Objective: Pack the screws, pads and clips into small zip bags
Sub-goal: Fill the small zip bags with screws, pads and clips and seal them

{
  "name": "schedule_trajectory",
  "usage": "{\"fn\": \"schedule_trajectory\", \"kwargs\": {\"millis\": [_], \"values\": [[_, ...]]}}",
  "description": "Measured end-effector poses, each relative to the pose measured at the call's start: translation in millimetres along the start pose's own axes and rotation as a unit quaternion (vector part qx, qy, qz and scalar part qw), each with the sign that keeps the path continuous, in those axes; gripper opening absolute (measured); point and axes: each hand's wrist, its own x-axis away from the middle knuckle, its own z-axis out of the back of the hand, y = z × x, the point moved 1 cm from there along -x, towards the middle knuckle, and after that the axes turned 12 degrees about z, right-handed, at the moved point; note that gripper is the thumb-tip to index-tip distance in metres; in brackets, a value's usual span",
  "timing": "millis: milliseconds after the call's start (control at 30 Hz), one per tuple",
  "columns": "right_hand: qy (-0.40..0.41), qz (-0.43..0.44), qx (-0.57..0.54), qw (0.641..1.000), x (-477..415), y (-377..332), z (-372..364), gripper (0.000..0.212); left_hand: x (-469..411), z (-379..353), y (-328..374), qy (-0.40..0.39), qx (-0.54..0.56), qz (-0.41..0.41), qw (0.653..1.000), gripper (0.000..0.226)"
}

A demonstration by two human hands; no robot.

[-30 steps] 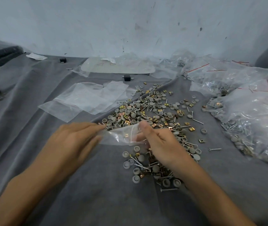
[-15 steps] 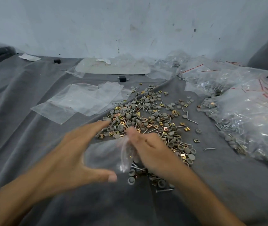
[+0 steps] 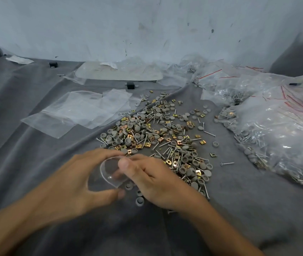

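A small clear zip bag point(image 3: 108, 171) is held between both hands, its mouth spread into a round opening that faces up. My left hand point(image 3: 69, 183) cups the bag from the left, thumb below and fingers over its top. My right hand point(image 3: 152, 180) pinches the bag's right rim with its thumb. Just beyond the hands lies a loose heap point(image 3: 158, 137) of grey round pads, brass-coloured square clips and silver screws on the grey cloth. Some pads point(image 3: 139, 201) lie right under my right hand.
Empty clear zip bags point(image 3: 77, 111) lie flat at the left rear. Packed bags with red zip lines point(image 3: 276, 122) pile up along the right side. A pale flat board point(image 3: 117, 72) and two small black blocks point(image 3: 130, 85) sit near the wall.
The bag hung flat from my right hand with my left hand spread apart beside it. Now the left hand has closed around the bag and its mouth stands open.
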Motion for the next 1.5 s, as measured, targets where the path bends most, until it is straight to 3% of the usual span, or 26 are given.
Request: {"fn": "schedule_trajectory", "kwargs": {"millis": [167, 233, 400, 633, 833, 1000, 1233, 1500], "values": [[0.056, -0.002, 0.063, 0.996, 1, 13, 49, 0.024, 0, 0, -8, 0.000, -0.026, 0.048, 0.999, 0.074], [0.084, -0.030, 0.152, 0.984, 7, 28, 76, 0.025, 0, -2, -9, -0.011, -0.033, 0.049, 0.998, 0.070], [-0.046, -0.146, 0.312, 0.938, 6, 54, 98, 0.029, -1, -3, -9, -0.018, -0.041, 0.057, 0.997, 0.066], [-0.105, -0.165, 0.354, 0.915, -1, 56, 92, 0.037, 0, -1, -11, -0.007, -0.036, 0.048, 0.998, 0.065], [-0.081, -0.155, 0.377, 0.909, -6, 54, 87, 0.024, -1, -2, -8, -0.008, -0.022, 0.036, 0.999, 0.054], [-0.074, -0.161, 0.407, 0.896, -8, 57, 81, 0.024, -1, -3, -10, -0.012, -0.022, 0.044, 0.999, 0.055], [-0.061, -0.153, 0.394, 0.904, -10, 59, 78, 0.014, -2, -5, -11, -0.009, -0.025, 0.044, 0.999, 0.057], [-0.053, -0.123, 0.443, 0.886, -11, 61, 64, 0.024, -2, -5, -11, -0.004, -0.031, 0.035, 0.999, 0.056]]}}
